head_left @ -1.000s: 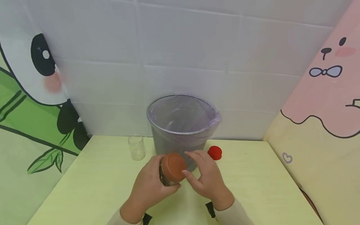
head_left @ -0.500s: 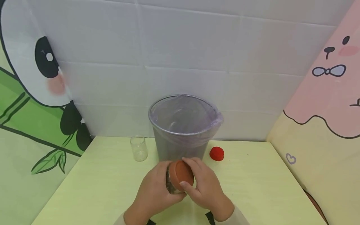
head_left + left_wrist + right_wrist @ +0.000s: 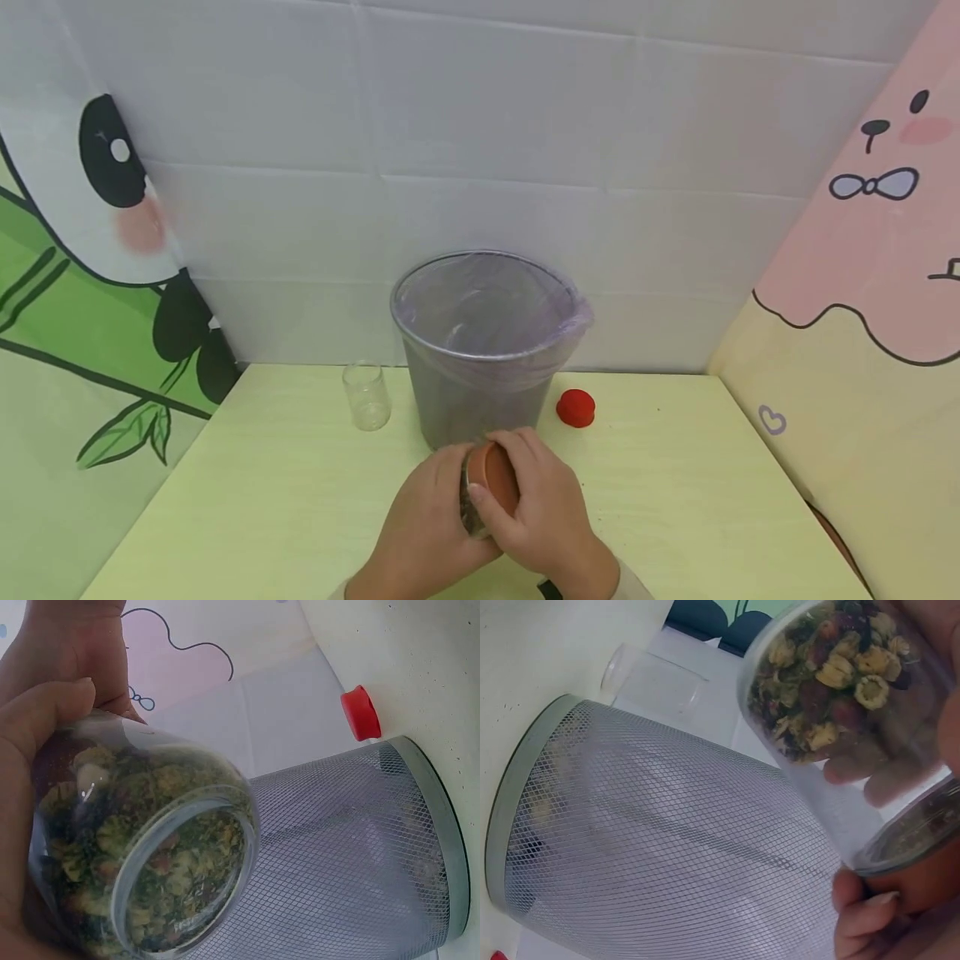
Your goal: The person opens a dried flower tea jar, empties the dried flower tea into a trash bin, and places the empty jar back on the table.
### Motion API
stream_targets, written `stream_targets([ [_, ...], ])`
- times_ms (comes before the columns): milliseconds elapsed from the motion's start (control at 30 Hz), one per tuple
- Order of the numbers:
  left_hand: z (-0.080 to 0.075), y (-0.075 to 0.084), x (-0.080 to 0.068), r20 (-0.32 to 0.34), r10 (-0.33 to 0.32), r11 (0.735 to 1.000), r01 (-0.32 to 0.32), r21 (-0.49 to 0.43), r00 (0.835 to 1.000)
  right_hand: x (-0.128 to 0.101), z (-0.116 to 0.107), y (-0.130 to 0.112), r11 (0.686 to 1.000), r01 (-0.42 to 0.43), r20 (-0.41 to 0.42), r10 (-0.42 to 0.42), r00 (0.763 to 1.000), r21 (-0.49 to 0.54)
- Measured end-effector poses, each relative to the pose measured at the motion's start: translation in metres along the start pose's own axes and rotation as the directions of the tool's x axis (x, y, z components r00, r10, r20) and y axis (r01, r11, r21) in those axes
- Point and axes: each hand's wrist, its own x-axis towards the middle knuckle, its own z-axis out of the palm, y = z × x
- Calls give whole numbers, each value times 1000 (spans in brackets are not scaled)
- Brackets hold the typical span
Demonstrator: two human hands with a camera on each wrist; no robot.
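Observation:
A clear jar (image 3: 165,847) of dried flowers and berries is held above the table by both hands, tilted with its lid toward the right. My left hand (image 3: 431,525) grips the jar's body. The fingers and thumb of my right hand (image 3: 543,508) are curled round its orange-brown lid (image 3: 501,477). In the right wrist view the lid (image 3: 922,885) sits at the jar's mouth, and the dried flowers (image 3: 840,675) lie toward the base end.
A mesh bin (image 3: 480,400) with a purplish plastic liner stands just beyond the hands. Left of it is a clear glass (image 3: 367,398); to its right lies a red cap (image 3: 576,408). A white wall (image 3: 480,125) rises behind the table (image 3: 262,483).
The right hand has closed round the lid, where earlier its fingers only reached toward it. Both hands and the jar have come lower and slightly right, and the jar has tipped further to the right.

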Motion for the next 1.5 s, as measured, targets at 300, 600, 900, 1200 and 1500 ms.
stream_targets([
  [300, -7, -2, 2, 41, 16, 998, -13, -67, 999, 4, 0, 5, 982, 186, -92, -183, 979, 29],
  [600, -15, -6, 2, 130, 10, 990, 9, -140, 991, 12, -6, 12, 905, 425, -125, -420, 899, 10],
  [900, -16, -5, 4, 129, -26, 985, 47, -165, 991, 5, -21, 7, 996, 85, 168, -90, 982, 40],
  [1200, -4, -4, 2, 28, -13, 1000, 13, 0, 1000, 1, -24, -13, 950, -311, 215, 309, 926, -27],
  [1500, 5, -2, -1, -7, 10, 994, -10, 112, 1000, -2, -11, -16, 960, -272, 177, 281, 943, -73],
])
